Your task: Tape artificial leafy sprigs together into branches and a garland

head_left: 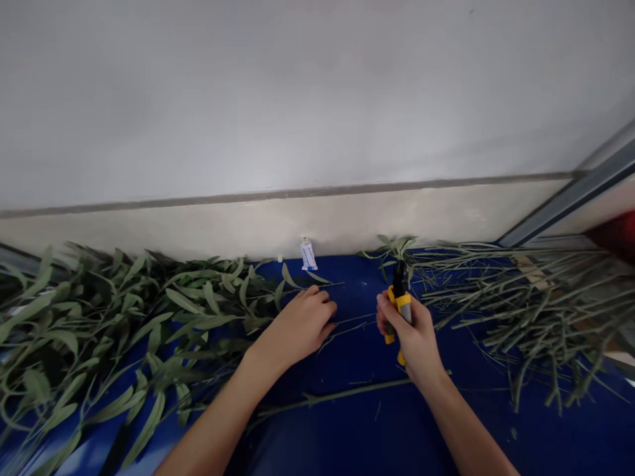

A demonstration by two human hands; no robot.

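Note:
My right hand (409,337) grips a pair of yellow-and-black pruning shears (399,297), with the blades pointing up and away from me. My left hand (297,324) lies curled on the blue table top (347,430), and thin bare twigs (350,325) run out from under its fingers. Whether those fingers pinch the twigs is hard to tell. A long bare stem (327,396) lies just below both hands. To the left spreads a heap of leafy green branches (124,330). A small leafy sprig (397,248) stands just behind the shears' tip.
A pile of stripped, narrow-leaved stems (526,311) covers the right side of the table. A small white-and-blue tube (308,254) stands against the cream wall (297,218). A metal frame (570,192) and a red object (615,238) sit at the far right.

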